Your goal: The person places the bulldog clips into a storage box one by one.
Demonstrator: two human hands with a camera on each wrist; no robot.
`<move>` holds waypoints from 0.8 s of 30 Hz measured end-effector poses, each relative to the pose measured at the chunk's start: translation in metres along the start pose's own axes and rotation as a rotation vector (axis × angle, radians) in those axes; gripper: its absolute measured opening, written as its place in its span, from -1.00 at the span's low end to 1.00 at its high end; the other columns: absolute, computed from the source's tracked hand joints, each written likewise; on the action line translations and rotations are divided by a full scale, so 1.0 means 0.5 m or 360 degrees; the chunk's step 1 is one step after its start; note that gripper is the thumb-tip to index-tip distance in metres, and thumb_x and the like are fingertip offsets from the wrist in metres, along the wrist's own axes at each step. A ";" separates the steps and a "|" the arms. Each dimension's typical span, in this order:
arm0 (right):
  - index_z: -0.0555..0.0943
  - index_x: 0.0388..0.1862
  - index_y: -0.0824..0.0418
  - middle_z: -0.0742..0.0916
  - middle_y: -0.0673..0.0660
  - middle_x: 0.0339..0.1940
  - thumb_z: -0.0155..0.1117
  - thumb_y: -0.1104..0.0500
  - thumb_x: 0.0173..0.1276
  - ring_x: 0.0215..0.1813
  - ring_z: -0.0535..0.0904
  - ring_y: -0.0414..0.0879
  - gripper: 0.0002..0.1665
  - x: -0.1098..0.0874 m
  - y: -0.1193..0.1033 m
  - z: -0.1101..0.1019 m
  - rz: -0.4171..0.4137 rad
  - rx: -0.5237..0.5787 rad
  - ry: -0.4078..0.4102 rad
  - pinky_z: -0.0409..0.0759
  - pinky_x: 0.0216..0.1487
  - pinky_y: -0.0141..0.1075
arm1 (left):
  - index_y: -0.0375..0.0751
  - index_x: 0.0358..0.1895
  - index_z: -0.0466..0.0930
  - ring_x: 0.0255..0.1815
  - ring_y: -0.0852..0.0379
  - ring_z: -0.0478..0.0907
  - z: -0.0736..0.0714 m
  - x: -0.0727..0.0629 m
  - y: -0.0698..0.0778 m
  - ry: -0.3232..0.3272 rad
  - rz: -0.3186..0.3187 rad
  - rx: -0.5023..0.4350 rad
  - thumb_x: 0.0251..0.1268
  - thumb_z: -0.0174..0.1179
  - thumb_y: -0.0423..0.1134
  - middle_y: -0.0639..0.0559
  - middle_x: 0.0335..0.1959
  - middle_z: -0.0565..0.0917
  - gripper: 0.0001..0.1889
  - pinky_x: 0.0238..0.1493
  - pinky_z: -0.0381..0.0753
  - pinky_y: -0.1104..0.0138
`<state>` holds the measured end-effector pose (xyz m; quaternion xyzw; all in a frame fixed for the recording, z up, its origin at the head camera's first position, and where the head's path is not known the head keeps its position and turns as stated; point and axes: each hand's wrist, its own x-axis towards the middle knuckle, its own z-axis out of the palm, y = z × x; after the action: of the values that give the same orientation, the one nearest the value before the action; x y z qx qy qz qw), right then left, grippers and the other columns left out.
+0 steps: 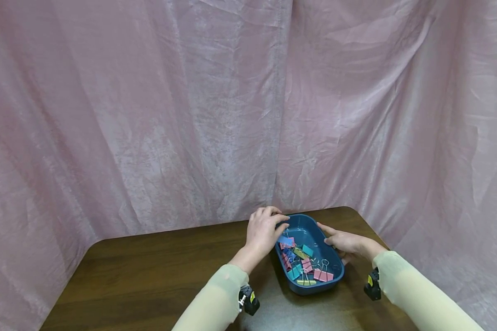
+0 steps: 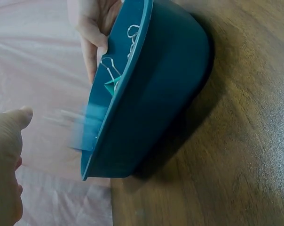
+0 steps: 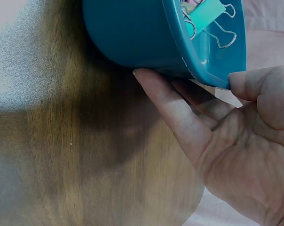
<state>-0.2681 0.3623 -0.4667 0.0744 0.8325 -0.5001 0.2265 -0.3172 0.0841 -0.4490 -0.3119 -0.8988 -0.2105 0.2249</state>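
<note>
A dark blue plastic bin (image 1: 302,225) stands on the table, with pink, teal, yellow and blue binder clips (image 1: 307,265) inside. My right hand (image 1: 348,242) grips its right side; in the right wrist view the thumb is at the rim and the fingers lie against the outer wall. At the far left rim is my left hand (image 1: 262,230), fingers spread and slightly bent. Just off its fingertips, a light blue binder clip (image 2: 88,129) appears blurred in the left wrist view, apart from the visible thumb and over the bin's rim.
The brown wooden table (image 1: 157,271) extends left of the bin. Pink curtains (image 1: 215,115) hang behind the table and along its sides. Both forearms wear dark wrist devices (image 1: 248,299) over pale sleeves.
</note>
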 end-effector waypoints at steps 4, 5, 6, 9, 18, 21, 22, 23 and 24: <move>-0.11 0.72 -0.17 0.24 0.56 0.51 -0.08 0.18 0.65 0.05 0.63 0.27 -0.19 0.000 -0.001 0.001 0.0006 -0.0019 0.0013 0.70 -0.20 0.13 | 0.27 0.13 0.76 0.13 0.10 0.49 0.003 -0.004 -0.005 -0.0021 -0.0025 -0.0009 0.37 0.34 0.09 0.18 0.07 0.60 -0.69 0.16 0.47 0.15; -0.11 0.72 -0.18 0.24 0.56 0.51 -0.08 0.18 0.65 0.04 0.63 0.28 -0.19 0.000 -0.001 0.001 0.0007 -0.0020 0.0013 0.70 -0.20 0.13 | 0.27 0.13 0.76 0.13 0.10 0.49 0.003 -0.004 -0.008 -0.0022 -0.0031 -0.0007 0.37 0.33 0.10 0.18 0.07 0.60 -0.69 0.16 0.46 0.15; -0.11 0.72 -0.17 0.24 0.56 0.51 -0.08 0.18 0.65 0.04 0.63 0.27 -0.19 0.001 -0.002 0.001 0.0007 -0.0024 0.0014 0.70 -0.20 0.13 | 0.27 0.14 0.76 0.13 0.10 0.48 0.004 -0.005 -0.010 -0.0024 -0.0035 -0.0003 0.38 0.33 0.10 0.18 0.07 0.60 -0.68 0.16 0.46 0.15; -0.11 0.72 -0.17 0.24 0.56 0.51 -0.09 0.18 0.65 0.06 0.63 0.28 -0.19 0.002 -0.002 0.001 0.0006 -0.0023 0.0010 0.70 -0.20 0.13 | 0.26 0.14 0.76 0.12 0.09 0.48 0.004 -0.007 -0.015 -0.0027 -0.0043 -0.0004 0.38 0.32 0.11 0.18 0.06 0.60 -0.68 0.14 0.46 0.15; -0.11 0.72 -0.17 0.18 0.56 0.55 -0.11 0.19 0.66 0.11 0.59 0.37 -0.21 0.009 -0.002 0.002 -0.0016 -0.0033 -0.0003 0.69 -0.19 0.14 | 0.26 0.19 0.73 0.13 0.06 0.49 -0.016 -0.008 -0.023 -0.0027 -0.0057 0.0014 0.38 0.30 0.15 0.16 0.08 0.61 -0.63 0.16 0.46 0.12; -0.15 0.73 -0.14 0.16 0.56 0.55 -0.11 0.19 0.66 0.10 0.59 0.34 -0.19 0.010 -0.004 0.001 -0.0042 -0.0080 0.0006 0.69 -0.20 0.11 | 0.25 0.23 0.70 0.15 0.05 0.48 -0.027 -0.009 -0.028 -0.0049 -0.0072 0.0016 0.39 0.27 0.18 0.15 0.11 0.61 -0.59 0.21 0.45 0.09; -0.17 0.73 -0.11 0.16 0.57 0.55 -0.11 0.20 0.66 0.10 0.59 0.34 -0.18 0.010 -0.004 0.000 -0.0055 -0.0103 0.0010 0.69 -0.20 0.12 | 0.24 0.25 0.69 0.16 0.05 0.48 -0.029 -0.010 -0.031 -0.0060 -0.0082 0.0003 0.39 0.27 0.18 0.14 0.12 0.60 -0.57 0.22 0.44 0.08; -0.20 0.73 -0.09 0.16 0.58 0.54 -0.10 0.21 0.65 0.09 0.60 0.34 -0.16 0.011 -0.005 0.000 -0.0064 -0.0123 0.0017 0.69 -0.20 0.12 | 0.23 0.27 0.68 0.18 0.04 0.47 -0.032 -0.012 -0.034 -0.0067 -0.0091 -0.0005 0.40 0.26 0.19 0.14 0.13 0.60 -0.56 0.23 0.43 0.07; -0.24 0.72 -0.06 0.18 0.60 0.53 -0.10 0.21 0.66 0.09 0.61 0.34 -0.15 0.010 -0.005 -0.001 -0.0077 -0.0144 0.0022 0.69 -0.21 0.13 | 0.23 0.28 0.67 0.19 0.04 0.46 -0.034 -0.014 -0.037 -0.0075 -0.0102 -0.0009 0.40 0.25 0.21 0.13 0.14 0.60 -0.55 0.24 0.43 0.07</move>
<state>-0.2738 0.3611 -0.4669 0.0473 0.8573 -0.4669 0.2118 -0.3198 0.0588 -0.4436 -0.2885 -0.9128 -0.2127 0.1959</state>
